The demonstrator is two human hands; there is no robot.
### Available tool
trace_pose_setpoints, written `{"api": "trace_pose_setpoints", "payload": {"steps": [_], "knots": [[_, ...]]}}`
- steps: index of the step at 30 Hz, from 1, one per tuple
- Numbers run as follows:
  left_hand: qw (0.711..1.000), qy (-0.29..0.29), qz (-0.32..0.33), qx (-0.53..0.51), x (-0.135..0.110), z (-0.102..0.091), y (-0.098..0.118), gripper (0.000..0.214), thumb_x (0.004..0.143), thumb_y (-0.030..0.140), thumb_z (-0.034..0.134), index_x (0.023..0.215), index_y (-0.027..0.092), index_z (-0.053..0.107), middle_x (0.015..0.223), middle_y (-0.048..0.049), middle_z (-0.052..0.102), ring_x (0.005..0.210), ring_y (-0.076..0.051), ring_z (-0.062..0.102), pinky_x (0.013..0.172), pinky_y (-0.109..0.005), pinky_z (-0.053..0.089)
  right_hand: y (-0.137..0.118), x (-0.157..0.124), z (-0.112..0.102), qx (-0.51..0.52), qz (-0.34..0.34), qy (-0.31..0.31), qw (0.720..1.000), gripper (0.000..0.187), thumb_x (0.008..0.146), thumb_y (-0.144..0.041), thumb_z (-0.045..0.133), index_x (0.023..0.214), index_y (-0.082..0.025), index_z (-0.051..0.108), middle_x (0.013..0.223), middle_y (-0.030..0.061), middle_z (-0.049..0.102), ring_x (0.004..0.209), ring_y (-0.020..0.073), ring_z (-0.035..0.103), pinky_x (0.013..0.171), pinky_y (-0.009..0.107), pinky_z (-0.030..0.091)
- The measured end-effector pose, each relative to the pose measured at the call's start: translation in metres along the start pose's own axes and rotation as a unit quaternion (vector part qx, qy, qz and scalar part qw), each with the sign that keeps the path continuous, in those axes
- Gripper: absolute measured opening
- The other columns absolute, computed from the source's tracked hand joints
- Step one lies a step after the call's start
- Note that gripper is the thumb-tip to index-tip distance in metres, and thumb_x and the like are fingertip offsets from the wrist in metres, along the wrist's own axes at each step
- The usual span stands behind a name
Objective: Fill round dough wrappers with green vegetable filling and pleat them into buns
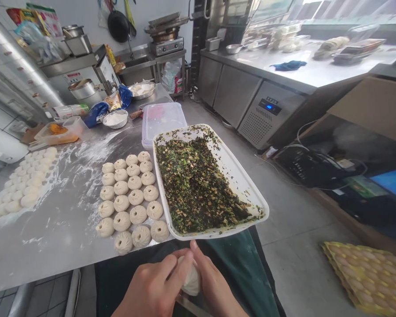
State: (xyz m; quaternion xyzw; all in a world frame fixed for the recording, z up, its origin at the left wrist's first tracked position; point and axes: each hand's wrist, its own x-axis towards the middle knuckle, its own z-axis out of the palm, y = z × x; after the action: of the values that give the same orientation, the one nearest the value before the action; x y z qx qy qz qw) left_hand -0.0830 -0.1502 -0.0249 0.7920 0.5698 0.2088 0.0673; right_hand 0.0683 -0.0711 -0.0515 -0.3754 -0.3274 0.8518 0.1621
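At the bottom middle, a pleated dough bun point(192, 278) is held between both hands, in front of a dark green apron. My left hand point(155, 284) has its fingers bent and closed at the top of the bun. From the other side my right hand point(214, 281) cups it, with the thumb pointing up along its edge. Just beyond them a white plastic tub point(218, 235) holds chopped dark green filling point(201, 185). Left of the tub, rows of pleated buns point(136, 197) sit on the metal table point(66, 220).
Flattened dough pieces point(26, 180) lie at the table's left. A lidded plastic box point(165, 115), a bowl of flour point(115, 119) and a container with orange contents point(57, 132) stand farther back. A tray of eggs point(366, 273) is at lower right, below a large cardboard box point(369, 105).
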Motion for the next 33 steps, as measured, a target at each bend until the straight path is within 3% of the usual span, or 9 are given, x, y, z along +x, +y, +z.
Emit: {"api": "trace_pose_setpoints", "payload": {"steps": [4,10,14,18,22,25,27,30,33], "knots": [[1.000,0.020,-0.015,-0.011,-0.001,0.000,0.000,0.030,0.098,0.009,0.041,0.119,0.015,0.061,0.078,-0.0035,0.062,0.055,-0.017,0.060,0.048,-0.027,0.049,0.001,-0.001,0.000,0.003,0.013,0.004,1.000,0.061,0.087,-0.078,0.063,0.084,-0.017,0.071,0.062,0.0015,0.064,0.053,0.0165,0.055,0.049,0.027,0.043],[1.000,0.012,0.005,-0.004,-0.002,-0.002,0.000,0.043,0.100,0.007,0.041,0.141,0.008,0.052,0.101,-0.0108,0.071,0.071,-0.016,0.070,0.058,-0.025,0.054,0.000,0.001,-0.002,0.017,0.011,-0.003,1.000,0.058,0.091,-0.074,0.061,0.079,-0.017,0.069,0.064,0.0025,0.064,0.056,0.0173,0.060,0.053,0.027,0.048],[1.000,0.029,0.002,-0.010,-0.002,-0.004,0.000,0.031,0.095,0.007,0.043,0.120,0.012,0.061,0.077,-0.0026,0.062,0.054,-0.016,0.059,0.047,-0.028,0.047,0.002,0.005,-0.003,-0.002,0.001,0.002,1.000,0.060,0.087,-0.076,0.064,0.077,-0.017,0.069,0.060,0.0012,0.060,0.051,0.0160,0.055,0.045,0.025,0.044],[1.000,0.022,0.005,0.012,-0.002,-0.007,0.001,0.041,0.097,0.006,0.042,0.135,0.008,0.056,0.097,-0.0101,0.070,0.066,-0.016,0.068,0.054,-0.027,0.053,0.003,0.005,-0.003,0.014,0.012,-0.001,1.000,0.067,0.091,-0.079,0.054,0.082,-0.014,0.073,0.061,0.0048,0.065,0.054,0.0184,0.060,0.049,0.027,0.049],[0.999,0.040,-0.002,-0.004,-0.001,-0.011,0.003,0.030,0.096,0.006,0.042,0.117,0.012,0.062,0.076,-0.0021,0.061,0.052,-0.014,0.057,0.046,-0.026,0.046,0.003,0.005,-0.004,0.002,0.006,-0.007,1.000,0.062,0.090,-0.074,0.061,0.093,-0.013,0.074,0.063,0.0037,0.066,0.048,0.0154,0.057,0.041,0.023,0.043],[0.999,0.049,0.013,0.011,0.001,-0.014,0.004,0.037,0.095,0.002,0.040,0.126,0.008,0.059,0.085,-0.0052,0.067,0.058,-0.014,0.063,0.049,-0.025,0.049,0.004,0.005,-0.005,-0.001,-0.008,0.005,1.000,0.063,0.093,-0.073,0.057,0.084,-0.013,0.073,0.059,0.0036,0.063,0.051,0.0163,0.059,0.045,0.023,0.046],[0.999,0.040,0.027,0.010,0.001,-0.015,0.004,0.041,0.098,0.004,0.039,0.135,0.006,0.056,0.091,-0.0073,0.070,0.063,-0.014,0.067,0.052,-0.025,0.052,0.004,0.005,-0.006,0.007,-0.002,-0.016,1.000,0.065,0.096,-0.073,0.051,0.090,-0.013,0.074,0.060,0.0041,0.064,0.051,0.0173,0.061,0.045,0.024,0.047],[0.999,0.039,0.013,0.003,0.001,-0.017,0.005,0.036,0.094,0.004,0.042,0.125,0.010,0.060,0.081,-0.0037,0.067,0.054,-0.013,0.062,0.047,-0.025,0.049,0.003,0.004,-0.008,-0.009,0.007,-0.031,0.999,0.059,0.094,-0.071,0.058,0.097,-0.014,0.073,0.064,0.0027,0.066,0.045,0.0132,0.055,0.039,0.021,0.040],[0.998,0.051,0.006,0.022,0.001,-0.019,0.007,0.041,0.088,0.001,0.044,0.125,0.010,0.060,0.083,-0.0041,0.068,0.053,-0.012,0.062,0.049,-0.024,0.051,0.003,0.005,-0.007,-0.031,0.001,-0.008,0.999,0.063,0.091,-0.074,0.059,0.083,-0.013,0.071,0.058,0.0025,0.063,0.046,0.0142,0.056,0.040,0.021,0.041]]}}
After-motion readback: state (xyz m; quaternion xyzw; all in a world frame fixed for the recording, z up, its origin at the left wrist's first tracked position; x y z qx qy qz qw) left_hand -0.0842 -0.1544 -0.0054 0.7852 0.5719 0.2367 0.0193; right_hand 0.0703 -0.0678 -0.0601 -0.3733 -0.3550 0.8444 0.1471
